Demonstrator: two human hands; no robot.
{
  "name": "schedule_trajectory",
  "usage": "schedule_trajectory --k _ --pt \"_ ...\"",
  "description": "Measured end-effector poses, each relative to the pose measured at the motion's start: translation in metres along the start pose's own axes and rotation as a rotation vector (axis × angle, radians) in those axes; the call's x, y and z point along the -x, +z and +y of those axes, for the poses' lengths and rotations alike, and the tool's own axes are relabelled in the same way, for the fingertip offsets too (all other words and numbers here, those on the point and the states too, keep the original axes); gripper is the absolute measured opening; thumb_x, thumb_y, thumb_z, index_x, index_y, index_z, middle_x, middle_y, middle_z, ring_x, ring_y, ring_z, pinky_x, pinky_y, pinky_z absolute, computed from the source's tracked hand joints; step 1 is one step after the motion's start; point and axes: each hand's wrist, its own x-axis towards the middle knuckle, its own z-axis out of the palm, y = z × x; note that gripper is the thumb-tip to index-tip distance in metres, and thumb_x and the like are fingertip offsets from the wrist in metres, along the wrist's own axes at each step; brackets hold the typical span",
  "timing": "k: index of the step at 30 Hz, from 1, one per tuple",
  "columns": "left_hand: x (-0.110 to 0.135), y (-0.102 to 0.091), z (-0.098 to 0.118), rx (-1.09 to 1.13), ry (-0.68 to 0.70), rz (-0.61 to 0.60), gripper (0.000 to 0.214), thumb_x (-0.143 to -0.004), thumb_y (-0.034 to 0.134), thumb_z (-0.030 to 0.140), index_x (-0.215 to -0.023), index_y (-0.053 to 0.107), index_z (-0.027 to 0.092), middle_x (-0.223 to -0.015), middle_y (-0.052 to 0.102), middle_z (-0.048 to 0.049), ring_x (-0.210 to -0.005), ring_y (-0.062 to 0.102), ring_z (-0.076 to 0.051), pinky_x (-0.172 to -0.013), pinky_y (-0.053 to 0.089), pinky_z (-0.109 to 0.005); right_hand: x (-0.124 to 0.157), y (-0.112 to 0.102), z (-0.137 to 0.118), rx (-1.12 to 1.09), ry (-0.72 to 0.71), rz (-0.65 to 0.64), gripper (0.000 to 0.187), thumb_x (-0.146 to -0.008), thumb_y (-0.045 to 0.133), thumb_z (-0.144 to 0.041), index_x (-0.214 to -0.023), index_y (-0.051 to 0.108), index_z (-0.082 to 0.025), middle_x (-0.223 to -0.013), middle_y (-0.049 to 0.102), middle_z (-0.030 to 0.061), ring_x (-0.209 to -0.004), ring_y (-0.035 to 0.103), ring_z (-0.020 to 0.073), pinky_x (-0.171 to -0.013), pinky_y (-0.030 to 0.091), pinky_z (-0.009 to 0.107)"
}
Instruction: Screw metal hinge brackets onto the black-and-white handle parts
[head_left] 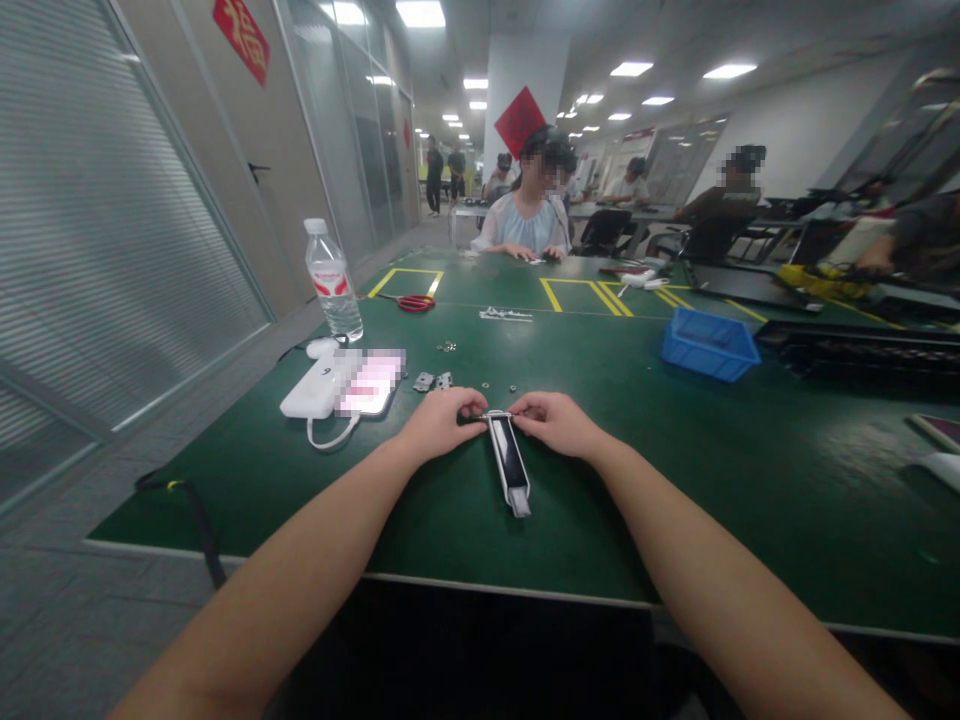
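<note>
A long, narrow white device (511, 455) with a glossy black panel lies on the green table, its pale grey tip pointing towards me. At its far end, my left hand (446, 422) pinches with thumb and finger close to the left corner. Opposite it, my right hand (559, 424) is closed the same way at the right corner. Thin small parts seem to sit between the fingers and the device, too small to make out. Just beyond the hands lie two small rings (486, 385), and grey metal brackets (424, 382) are left of them.
A phone (382, 385), a white power bank (311, 388) with a cable and a water bottle (335, 290) stand at the left. Farther back are red-handled scissors (415, 302), white strips (506, 314) and a blue bin (709, 345). A person (529, 215) sits across the table.
</note>
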Motion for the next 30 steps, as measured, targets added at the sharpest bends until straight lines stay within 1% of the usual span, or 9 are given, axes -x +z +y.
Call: schedule_trajectory --k 3,6,10,14,17,21,25,27,30 --pt "0.001 0.001 -0.001 0.013 -0.019 0.009 0.038 -0.075 0.066 0.025 -0.111 0.057 0.016 -0.098 0.065 -0.0066 -0.087 0.060 -0.019 -0.079 0.049 -0.032 0.000 0.000 -0.001 0.007 0.006 0.005 0.020 -0.078 0.058 -0.026 -0.089 0.068 -0.014 -0.064 0.062 0.0003 -0.057 0.053 0.0104 -0.054 0.041 0.022" --pt "0.002 0.001 -0.001 0.008 -0.025 0.000 0.054 -0.077 0.062 0.027 -0.128 0.047 0.017 -0.114 0.062 -0.0102 -0.096 0.059 -0.021 -0.086 0.048 -0.037 0.001 -0.001 -0.003 0.003 0.006 -0.001 0.020 -0.077 0.057 -0.026 -0.089 0.068 -0.014 -0.064 0.060 0.0001 -0.057 0.052 0.0104 -0.054 0.040 0.022" --pt "0.002 0.001 0.001 -0.026 -0.054 -0.060 0.070 -0.075 0.057 0.022 -0.140 0.033 0.016 -0.132 0.052 -0.0142 -0.104 0.057 -0.025 -0.095 0.042 -0.044 0.001 -0.002 -0.004 0.002 -0.005 -0.007 0.020 -0.078 0.056 -0.026 -0.088 0.068 -0.014 -0.063 0.059 -0.0004 -0.056 0.051 0.0103 -0.054 0.039 0.022" --pt "-0.003 0.000 0.000 -0.060 -0.062 -0.111 0.083 -0.070 0.055 0.016 -0.146 0.022 0.017 -0.142 0.043 -0.0164 -0.111 0.054 -0.028 -0.099 0.038 -0.047 0.001 -0.001 -0.004 0.012 -0.015 0.002 0.019 -0.079 0.056 -0.026 -0.088 0.067 -0.014 -0.063 0.058 -0.0007 -0.056 0.050 0.0101 -0.053 0.038 0.022" --pt "-0.008 -0.001 -0.002 -0.095 -0.033 -0.146 0.084 -0.070 0.052 0.015 -0.148 0.020 0.017 -0.143 0.042 -0.0165 -0.119 0.049 -0.031 -0.101 0.035 -0.048 0.001 -0.001 -0.004 0.023 -0.023 0.003 0.017 -0.079 0.056 -0.024 -0.087 0.067 -0.015 -0.062 0.058 -0.0014 -0.056 0.050 0.0097 -0.053 0.038 0.021" --pt "-0.014 -0.003 -0.002 -0.130 -0.033 -0.195 0.077 -0.072 0.047 0.015 -0.146 0.024 0.014 -0.143 0.042 -0.0160 -0.125 0.044 -0.031 -0.104 0.034 -0.048 0.002 -0.002 -0.006 0.043 -0.016 0.004 0.017 -0.079 0.056 -0.023 -0.088 0.067 -0.015 -0.064 0.059 -0.0008 -0.057 0.050 0.0098 -0.054 0.038 0.021" --pt "-0.013 -0.004 -0.002 -0.138 -0.016 -0.161 0.070 -0.073 0.046 0.012 -0.141 0.032 0.012 -0.133 0.053 -0.0138 -0.118 0.050 -0.028 -0.102 0.037 -0.043 0.002 -0.002 -0.007 0.048 -0.003 0.007 0.017 -0.079 0.057 -0.023 -0.089 0.068 -0.015 -0.064 0.059 -0.0009 -0.057 0.050 0.0098 -0.054 0.038 0.022" --pt "-0.009 -0.007 -0.001 -0.143 -0.012 -0.129 0.066 -0.074 0.047 0.012 -0.139 0.036 0.014 -0.125 0.058 -0.0113 -0.112 0.054 -0.026 -0.099 0.041 -0.040 0.002 -0.002 -0.007 0.049 -0.008 0.005 0.017 -0.079 0.057 -0.023 -0.088 0.068 -0.015 -0.064 0.058 -0.0010 -0.057 0.050 0.0097 -0.054 0.038 0.022" --pt "0.001 -0.015 0.003 -0.165 -0.033 -0.112 0.058 -0.077 0.044 0.014 -0.135 0.040 0.013 -0.113 0.063 -0.0096 -0.104 0.057 -0.026 -0.093 0.044 -0.038 0.001 -0.001 -0.007 0.049 -0.020 0.001 0.018 -0.079 0.056 -0.023 -0.089 0.068 -0.014 -0.065 0.058 -0.0007 -0.057 0.050 0.0099 -0.054 0.038 0.022"
